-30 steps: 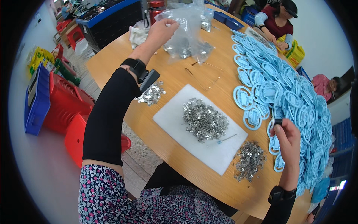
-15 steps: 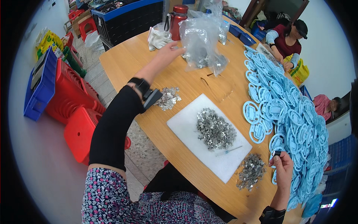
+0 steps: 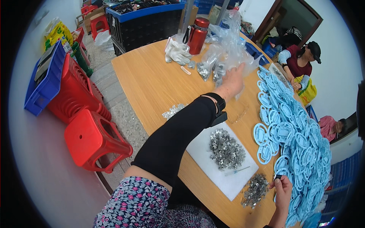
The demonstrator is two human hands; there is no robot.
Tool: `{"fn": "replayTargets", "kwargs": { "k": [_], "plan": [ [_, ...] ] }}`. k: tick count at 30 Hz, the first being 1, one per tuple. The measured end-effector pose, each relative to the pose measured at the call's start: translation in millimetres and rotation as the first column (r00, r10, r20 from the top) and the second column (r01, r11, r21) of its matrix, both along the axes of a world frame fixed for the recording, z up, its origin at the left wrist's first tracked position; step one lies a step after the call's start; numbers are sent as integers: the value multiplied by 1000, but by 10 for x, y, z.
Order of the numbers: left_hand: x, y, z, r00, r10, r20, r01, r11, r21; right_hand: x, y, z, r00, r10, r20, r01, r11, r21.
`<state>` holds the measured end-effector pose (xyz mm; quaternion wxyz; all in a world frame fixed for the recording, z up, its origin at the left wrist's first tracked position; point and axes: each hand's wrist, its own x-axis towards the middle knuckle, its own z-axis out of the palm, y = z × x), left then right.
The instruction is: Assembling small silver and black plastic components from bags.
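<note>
My left hand (image 3: 231,81) reaches across the table to a clear plastic bag (image 3: 247,60), its fingers closed on the film. Two smaller clear bags of metal bits (image 3: 204,71) lie just left of it. At the right, my right hand (image 3: 282,190) is pinched, thumb against fingers. A small black piece (image 3: 278,177) shows at its fingertips; whether it is held or wrapped round a finger I cannot tell. Beside this hand lies a loose heap of small metal parts (image 3: 255,190). A bigger heap of metal parts (image 3: 227,150) rests on a white board (image 3: 201,146) with a thin needle-like tool (image 3: 238,170).
Pale blue oval plastic pieces (image 3: 300,152) are piled along the table's right side. A red bottle (image 3: 198,36) and white gloves (image 3: 178,52) stand at the back. Thin-framed glasses (image 3: 240,112) lie beyond the board. Red stools (image 3: 87,136) fill the left; two people sit at right.
My left hand has moved right from beside the gloves onto the clear bag, which has shifted right, uncovering the smaller bags. My right hand stays pinched beside the heap. The view has shifted.
</note>
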<state>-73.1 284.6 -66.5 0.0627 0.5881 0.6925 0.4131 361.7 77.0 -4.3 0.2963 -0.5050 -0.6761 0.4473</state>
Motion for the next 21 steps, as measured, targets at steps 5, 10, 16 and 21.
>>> {"fn": "replayTargets", "kwargs": {
  "k": [5,10,16,21],
  "plan": [
    [-491,412,-471,989,-69,-134,78,995,65,10,-53,-13,1000,-13,1,13,1000,-19],
    [-1034,-325,475,912,-336,-237,207,873,-442,228,-86,-44,998,-62,-14,62,998,-13],
    [-1302,-406,382,929,345,-132,-369,876,-309,175,-98,-132,998,-38,-58,35,998,-49],
    [-1479,-229,17,933,307,189,-299,952,-73,129,-158,-68,997,-36,-63,34,999,-35]
  ]
}}
